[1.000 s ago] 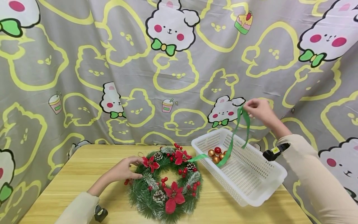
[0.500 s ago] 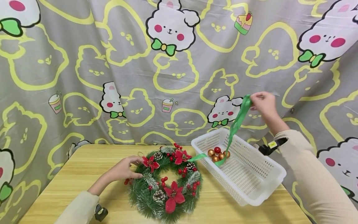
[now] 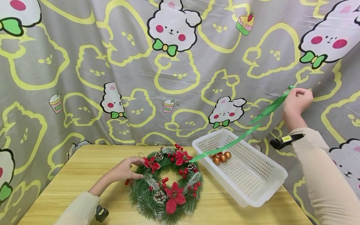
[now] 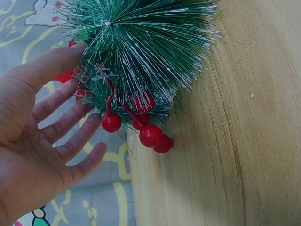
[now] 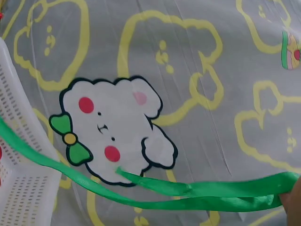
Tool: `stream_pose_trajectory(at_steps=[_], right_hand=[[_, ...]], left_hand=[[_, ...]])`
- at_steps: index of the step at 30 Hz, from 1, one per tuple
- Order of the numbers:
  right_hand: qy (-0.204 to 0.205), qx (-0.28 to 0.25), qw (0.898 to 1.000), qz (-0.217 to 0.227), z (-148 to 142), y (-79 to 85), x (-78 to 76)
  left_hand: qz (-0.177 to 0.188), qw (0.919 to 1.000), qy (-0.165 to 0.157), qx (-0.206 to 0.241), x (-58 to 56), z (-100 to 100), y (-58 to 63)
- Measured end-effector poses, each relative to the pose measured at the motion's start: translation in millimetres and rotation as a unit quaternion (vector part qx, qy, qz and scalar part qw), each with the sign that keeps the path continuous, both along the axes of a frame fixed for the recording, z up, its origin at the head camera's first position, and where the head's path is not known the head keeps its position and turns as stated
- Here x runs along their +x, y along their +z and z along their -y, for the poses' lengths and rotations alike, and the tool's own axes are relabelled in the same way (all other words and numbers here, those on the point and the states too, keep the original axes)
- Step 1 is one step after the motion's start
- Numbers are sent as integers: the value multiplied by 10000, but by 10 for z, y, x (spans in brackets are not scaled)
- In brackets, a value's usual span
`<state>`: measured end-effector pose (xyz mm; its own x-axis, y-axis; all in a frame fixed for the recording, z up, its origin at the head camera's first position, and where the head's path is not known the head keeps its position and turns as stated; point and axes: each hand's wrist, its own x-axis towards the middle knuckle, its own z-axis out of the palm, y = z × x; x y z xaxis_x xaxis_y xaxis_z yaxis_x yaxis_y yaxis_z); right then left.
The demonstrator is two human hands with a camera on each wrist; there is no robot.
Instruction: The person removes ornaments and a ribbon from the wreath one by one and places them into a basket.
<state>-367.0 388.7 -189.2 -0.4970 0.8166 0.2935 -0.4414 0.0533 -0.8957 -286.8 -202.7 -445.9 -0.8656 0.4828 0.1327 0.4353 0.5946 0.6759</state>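
Observation:
My right hand (image 3: pixel 298 103) pinches a green ribbon (image 3: pixel 237 140), raised well above the white basket. From the hand the ribbon slants down across the basket to the upper right of a green Christmas wreath (image 3: pixel 143 203); a loose tail (image 5: pixel 160 186) shows beside it in the right wrist view. Red poinsettias, pinecones and red berries (image 4: pixel 151 135) decorate the wreath, which lies on the table. My left hand (image 3: pixel 125 170) rests at the wreath's left edge, its fingers loosely extended. In the left wrist view, the thumb and fingertips touch the greenery, their tips partly hidden.
The white perforated basket (image 3: pixel 253 200) stands right of the wreath, with several gold balls (image 3: pixel 223 157) and a red one mostly covered by ribbon. The wooden table (image 3: pixel 76 168) ends against a grey patterned curtain (image 3: pixel 180 81).
My right hand has moved right and slightly up, drawing the ribbon out of the basket into a long slanting line. The left hand and the wreath have stayed put.

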Motion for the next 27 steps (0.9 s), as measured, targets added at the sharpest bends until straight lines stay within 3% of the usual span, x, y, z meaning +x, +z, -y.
stream_pose_trajectory(at_steps=[6,11,14,18,21,23,25,27], right_hand=[[-923,522,9939,-296,-126,18,17],[-1341,1008,9841,-587,-264,33,27],[-1353,1254,9822,-364,-278,-9,21],[-1003,2137,9713,280,-208,-116,17],[-349,3081,9476,773,-132,-187,38],[389,3729,9207,1088,-83,-221,62],[1270,4340,8803,1433,-29,-241,73],[2221,4750,8325,1786,39,-245,86]], left_hand=[[6,10000,-13,26,2,-4,-10],[16,10000,-3,18,7,-5,2],[12,10000,28,8,8,-1,18],[-10,10000,45,-39,4,-2,27],[-23,10000,34,-70,2,-6,26],[-7,10000,35,-60,2,-8,23],[9,10000,38,-49,2,-10,22],[14,10000,40,-34,2,-11,20]])
